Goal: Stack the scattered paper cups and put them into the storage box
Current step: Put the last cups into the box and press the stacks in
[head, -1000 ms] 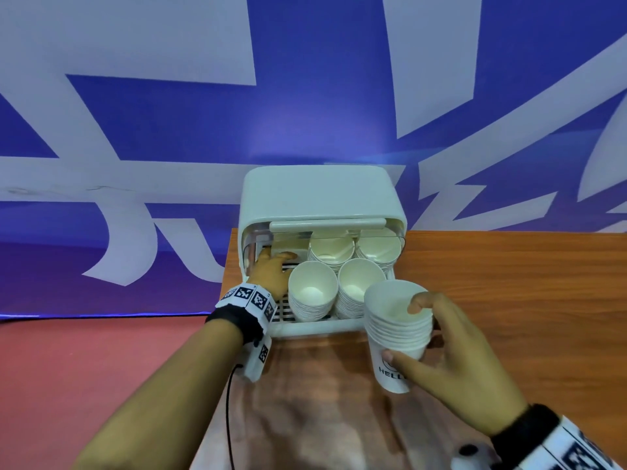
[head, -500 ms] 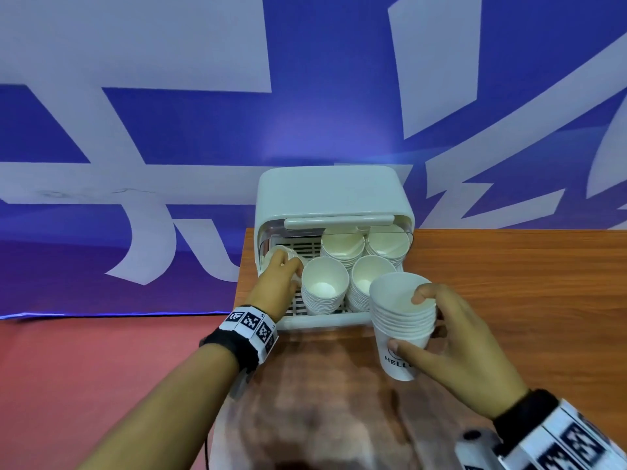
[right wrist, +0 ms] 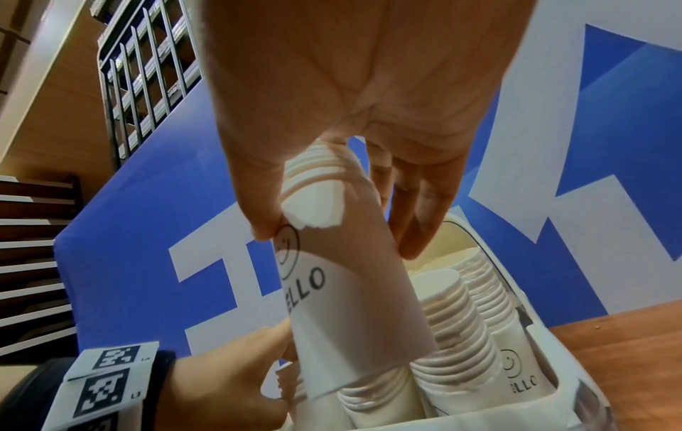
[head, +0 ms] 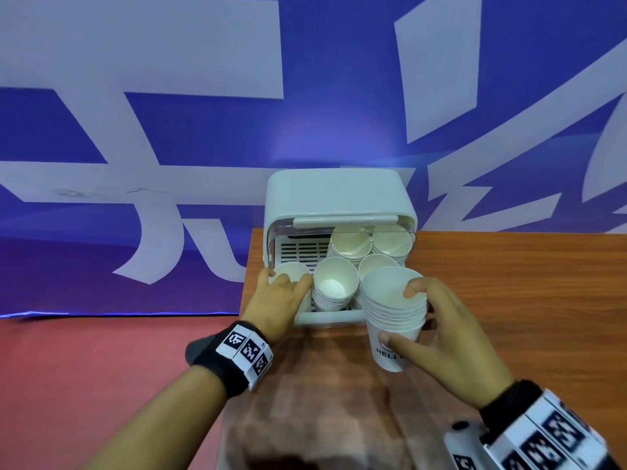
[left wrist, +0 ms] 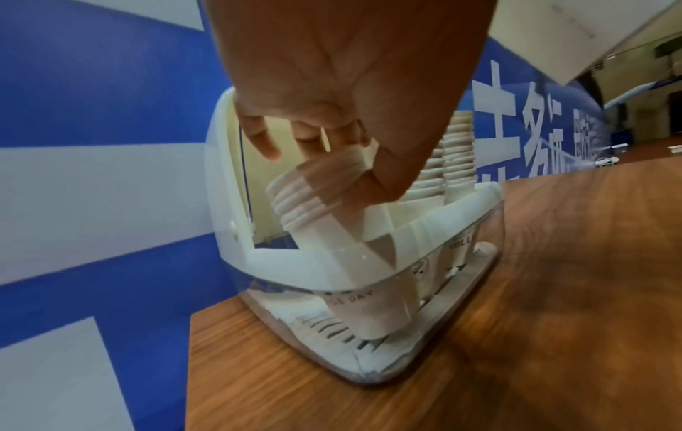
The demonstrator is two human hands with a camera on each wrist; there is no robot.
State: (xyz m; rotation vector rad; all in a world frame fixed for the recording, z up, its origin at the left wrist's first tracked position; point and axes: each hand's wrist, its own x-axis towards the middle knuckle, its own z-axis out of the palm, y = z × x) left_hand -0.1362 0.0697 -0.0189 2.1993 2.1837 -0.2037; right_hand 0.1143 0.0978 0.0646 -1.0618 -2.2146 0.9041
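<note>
The white storage box [head: 339, 198] stands open at the table's far left corner, with several stacks of white paper cups [head: 336, 283] inside. My left hand [head: 288, 281] grips a tilted cup stack [head: 291, 271] at the box's front-left corner; in the left wrist view the left hand [left wrist: 324, 166] holds that stack [left wrist: 306, 201] by its rims, its base inside the box. My right hand [head: 398, 317] holds another stack [head: 393, 300], marked HELLO, just in front of the box's right front. In the right wrist view the right hand [right wrist: 337, 239] has thumb and fingers round this stack [right wrist: 350, 306].
The wooden table [head: 509, 300] stretches to the right of the box. Its left edge runs right beside the box, with red floor [head: 101, 368] below. A blue and white banner wall [head: 203, 130] stands directly behind the box. The box's raised lid [head: 344, 220] overhangs the rear stacks.
My left hand has drawn a cup stack from the box's back left to its front-left corner. The right hand's stack has shifted slightly closer to the box.
</note>
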